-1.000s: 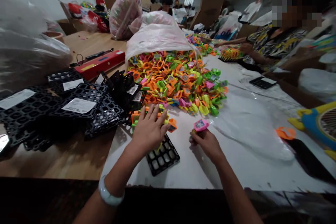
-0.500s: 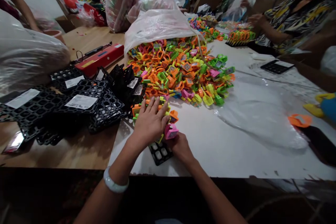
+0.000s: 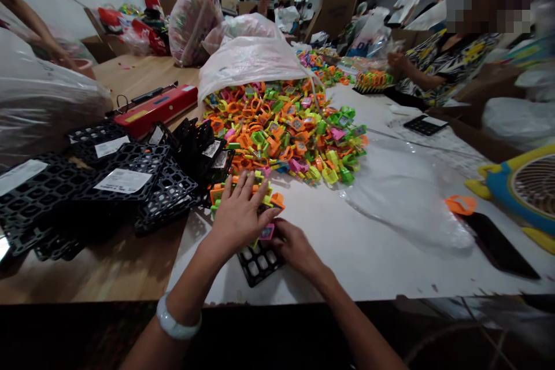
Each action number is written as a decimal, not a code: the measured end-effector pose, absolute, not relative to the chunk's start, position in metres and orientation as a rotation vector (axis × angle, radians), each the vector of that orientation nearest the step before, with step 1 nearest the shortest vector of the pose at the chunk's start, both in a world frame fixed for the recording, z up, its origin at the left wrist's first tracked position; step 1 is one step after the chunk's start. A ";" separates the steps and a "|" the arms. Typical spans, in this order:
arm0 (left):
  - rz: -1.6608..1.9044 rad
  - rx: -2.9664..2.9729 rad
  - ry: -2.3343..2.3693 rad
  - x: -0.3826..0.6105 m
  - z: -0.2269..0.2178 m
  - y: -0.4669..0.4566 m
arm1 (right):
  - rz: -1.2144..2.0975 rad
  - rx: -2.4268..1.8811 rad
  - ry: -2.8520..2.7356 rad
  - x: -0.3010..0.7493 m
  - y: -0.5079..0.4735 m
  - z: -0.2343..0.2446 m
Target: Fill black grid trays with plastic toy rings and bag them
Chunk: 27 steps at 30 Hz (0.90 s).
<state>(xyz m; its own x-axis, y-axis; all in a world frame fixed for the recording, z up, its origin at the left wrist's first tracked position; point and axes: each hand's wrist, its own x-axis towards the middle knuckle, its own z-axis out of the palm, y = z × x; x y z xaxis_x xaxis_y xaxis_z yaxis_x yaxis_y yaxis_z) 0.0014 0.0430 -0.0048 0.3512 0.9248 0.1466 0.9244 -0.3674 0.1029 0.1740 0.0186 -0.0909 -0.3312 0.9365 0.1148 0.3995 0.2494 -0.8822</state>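
Note:
My left hand [image 3: 240, 212] lies flat, fingers stretched, on a black grid tray [image 3: 259, 262] partly filled with coloured plastic ring toys. Close beside it, my right hand [image 3: 293, 247] is closed around a pink ring toy [image 3: 266, 233], pressing it into the tray next to my left thumb. A big heap of orange, green, yellow and pink ring toys [image 3: 284, 128] spills from a clear plastic bag [image 3: 249, 59] just beyond the tray.
Stacked black grid trays with white labels [image 3: 121, 179] lie to the left, a red tool [image 3: 155, 108] behind them. A phone [image 3: 496, 244] and an orange piece [image 3: 460, 204] lie at right. Another person [image 3: 437, 63] works across the table, and someone's arm [image 3: 30, 20] shows far left.
My right hand carried the pink ring toy left from the open table to the tray and lowered it into the grid. My left hand stayed flat on the tray.

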 end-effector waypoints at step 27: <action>0.245 2.489 1.786 0.002 0.002 0.038 | 0.030 -1.928 -2.116 0.217 0.125 -0.081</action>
<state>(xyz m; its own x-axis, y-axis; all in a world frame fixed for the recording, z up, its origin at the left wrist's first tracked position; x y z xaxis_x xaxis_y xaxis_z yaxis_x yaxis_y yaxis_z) 0.0021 0.0377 0.0021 0.3126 0.9457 0.0894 0.9349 -0.3229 0.1475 0.2170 0.1252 -0.0806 -0.0714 0.9792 0.1897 0.9736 0.1098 -0.2004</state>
